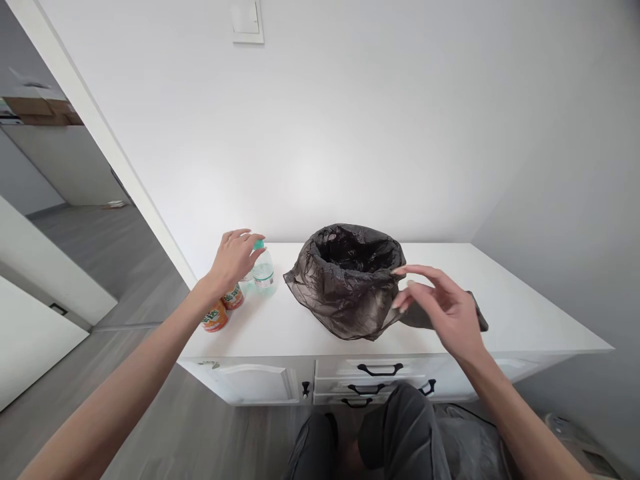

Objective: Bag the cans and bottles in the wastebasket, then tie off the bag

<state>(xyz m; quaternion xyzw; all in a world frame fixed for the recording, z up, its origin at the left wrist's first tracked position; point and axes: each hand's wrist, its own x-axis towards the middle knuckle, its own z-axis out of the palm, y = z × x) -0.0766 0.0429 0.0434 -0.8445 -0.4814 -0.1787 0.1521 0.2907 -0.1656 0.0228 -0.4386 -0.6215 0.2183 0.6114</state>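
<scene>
My left hand is at the top of a clear plastic bottle, with thumb and forefinger on either side of its green cap. The bottle stands upright on the white cabinet top, holding what looks like water. Close by, partly hidden under my left wrist, are two orange cans. A bin lined with a black plastic bag stands in the middle, its mouth open upward and the bag's edge folded down outside. Beside its right rim is my right hand, fingers apart and holding nothing; the forefinger tip is at the bag's edge.
Behind my right hand lies a dark flat item, partly hidden. The white cabinet has black handles along its front and stands against a wall with a light switch. A doorway opens at the left. My knees are below the drawers.
</scene>
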